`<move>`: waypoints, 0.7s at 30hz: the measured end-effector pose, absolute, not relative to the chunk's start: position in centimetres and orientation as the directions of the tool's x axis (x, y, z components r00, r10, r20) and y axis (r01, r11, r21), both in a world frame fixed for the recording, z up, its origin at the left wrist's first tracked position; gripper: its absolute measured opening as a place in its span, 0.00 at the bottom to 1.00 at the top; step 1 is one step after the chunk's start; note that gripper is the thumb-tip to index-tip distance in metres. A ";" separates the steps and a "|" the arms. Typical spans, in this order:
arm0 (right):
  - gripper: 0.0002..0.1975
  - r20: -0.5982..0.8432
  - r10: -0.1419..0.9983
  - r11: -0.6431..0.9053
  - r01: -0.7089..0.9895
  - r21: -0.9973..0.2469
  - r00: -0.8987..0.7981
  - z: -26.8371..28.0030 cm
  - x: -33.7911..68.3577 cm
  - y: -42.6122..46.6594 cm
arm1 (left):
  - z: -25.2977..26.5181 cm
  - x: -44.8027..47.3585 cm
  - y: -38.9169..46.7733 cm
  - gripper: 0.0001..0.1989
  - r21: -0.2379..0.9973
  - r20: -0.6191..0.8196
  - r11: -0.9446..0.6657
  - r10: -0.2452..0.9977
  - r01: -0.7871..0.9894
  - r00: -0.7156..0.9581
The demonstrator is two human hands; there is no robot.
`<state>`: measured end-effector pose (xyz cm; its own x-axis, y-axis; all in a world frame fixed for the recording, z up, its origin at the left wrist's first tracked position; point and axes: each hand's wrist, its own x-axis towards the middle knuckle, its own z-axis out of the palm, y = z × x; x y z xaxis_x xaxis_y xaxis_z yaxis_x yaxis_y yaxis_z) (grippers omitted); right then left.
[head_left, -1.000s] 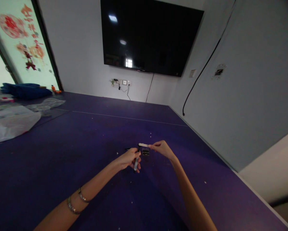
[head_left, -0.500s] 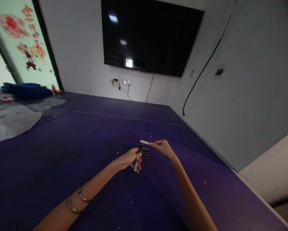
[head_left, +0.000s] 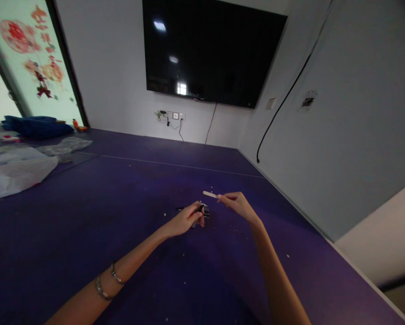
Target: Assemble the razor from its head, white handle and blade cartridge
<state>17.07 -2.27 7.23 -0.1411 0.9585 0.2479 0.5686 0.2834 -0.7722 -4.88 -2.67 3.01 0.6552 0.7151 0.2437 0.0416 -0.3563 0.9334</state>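
My right hand (head_left: 238, 205) pinches one end of a pale flat stick, like a craft stick (head_left: 209, 194), whose rounded tip points left above the purple surface (head_left: 121, 253). My left hand (head_left: 187, 219) is closed around a slim grey tool with a dark end (head_left: 194, 224); the fingers hide most of it, and its kind is unclear. Just beyond those fingers sits a small black box-like piece (head_left: 206, 211), partly covered by the hand. A short thin black object (head_left: 179, 208) lies to the left of that hand.
White crumbs (head_left: 165, 214) dot the purple surface. Clear plastic sheeting (head_left: 23, 174) and a dark blue cloth bundle (head_left: 36, 127) lie at the far left. A large television (head_left: 212, 49) hangs on the back wall, and a black cable (head_left: 283, 104) dangles at the right.
My left hand has moved forward and right to the black box-like piece, turning the grey tool. My right hand has shifted slightly right with the stick, which is raised a little.
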 end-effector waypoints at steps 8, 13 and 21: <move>0.25 0.283 0.945 0.318 0.672 -0.669 -0.165 8.7 15.9 -4.3 | 2.2 -5.6 -1.8 0.10 0.865 0.353 -0.488 0.758 0.118 0.548; 0.22 0.262 0.932 0.362 0.683 -0.635 -0.250 8.5 15.9 -4.4 | 2.1 -5.7 -1.8 0.10 0.852 0.346 -0.499 0.763 0.157 0.546; 0.22 0.233 0.932 0.362 0.683 -0.634 -0.278 8.4 16.0 -4.1 | 1.9 -5.7 -1.7 0.11 0.855 0.340 -0.493 0.765 0.158 0.547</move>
<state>16.04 -4.09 8.38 -0.2778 0.9319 0.2331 0.6828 0.3622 -0.6345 -5.73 -1.71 1.91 0.5470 0.7650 0.3400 0.1583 -0.4933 0.8553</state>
